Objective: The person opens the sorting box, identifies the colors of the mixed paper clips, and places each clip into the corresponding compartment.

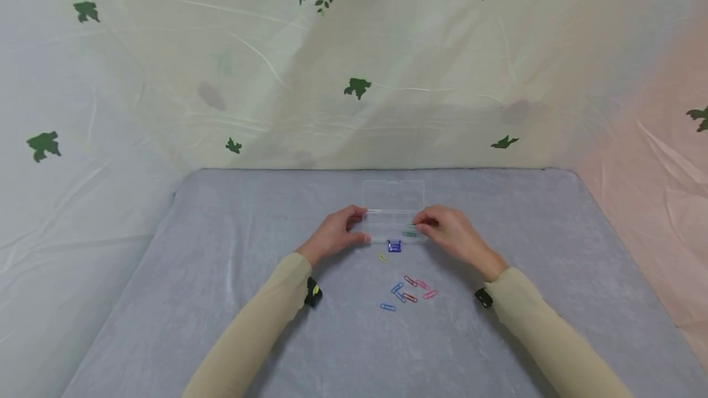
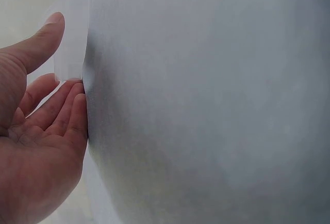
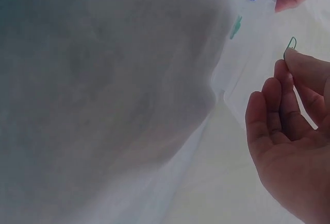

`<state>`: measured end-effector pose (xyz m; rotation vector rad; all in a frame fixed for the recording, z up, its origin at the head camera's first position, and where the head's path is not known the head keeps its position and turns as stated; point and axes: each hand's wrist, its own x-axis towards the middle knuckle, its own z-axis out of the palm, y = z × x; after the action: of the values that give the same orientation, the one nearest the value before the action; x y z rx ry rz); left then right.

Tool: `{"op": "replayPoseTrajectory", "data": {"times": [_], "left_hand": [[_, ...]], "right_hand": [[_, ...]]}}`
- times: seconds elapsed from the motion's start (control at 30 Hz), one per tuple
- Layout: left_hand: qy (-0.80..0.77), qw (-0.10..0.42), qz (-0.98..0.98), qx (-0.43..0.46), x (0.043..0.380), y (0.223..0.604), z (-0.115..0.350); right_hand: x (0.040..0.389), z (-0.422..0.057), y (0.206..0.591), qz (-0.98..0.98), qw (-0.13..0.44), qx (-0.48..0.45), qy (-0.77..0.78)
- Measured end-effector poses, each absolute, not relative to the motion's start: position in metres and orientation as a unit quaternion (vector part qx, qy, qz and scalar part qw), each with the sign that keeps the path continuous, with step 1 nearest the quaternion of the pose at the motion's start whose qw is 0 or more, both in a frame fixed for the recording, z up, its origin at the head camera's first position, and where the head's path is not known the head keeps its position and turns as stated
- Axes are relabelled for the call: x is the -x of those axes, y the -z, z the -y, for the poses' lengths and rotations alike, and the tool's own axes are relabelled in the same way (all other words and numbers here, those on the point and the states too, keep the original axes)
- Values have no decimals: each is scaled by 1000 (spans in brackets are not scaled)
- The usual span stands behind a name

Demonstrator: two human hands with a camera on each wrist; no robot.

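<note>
One green paper clip (image 3: 291,44) is pinched between my right hand's (image 1: 450,229) fingers, at the right end of the clear box (image 1: 381,227). It should be light, springy and slick, best taken by one wire end. My left hand (image 1: 334,230) holds the box's left end, likely stiff, brittle plastic.

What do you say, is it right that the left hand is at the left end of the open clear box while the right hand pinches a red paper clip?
Not quite: the paper clip is green, not red, as the right wrist view shows. The right hand does pinch it, and the left hand is at the left end of the open clear box.
</note>
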<state>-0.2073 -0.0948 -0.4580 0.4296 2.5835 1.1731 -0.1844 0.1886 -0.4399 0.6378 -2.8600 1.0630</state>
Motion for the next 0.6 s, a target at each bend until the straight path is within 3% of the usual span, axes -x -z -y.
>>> {"op": "replayPoseTrajectory", "data": {"times": [0.6], "left_hand": [[-405,137,-892,-145,206,457,94]], "right_hand": [[186,-185,444,924,-16,-204,-323]]}}
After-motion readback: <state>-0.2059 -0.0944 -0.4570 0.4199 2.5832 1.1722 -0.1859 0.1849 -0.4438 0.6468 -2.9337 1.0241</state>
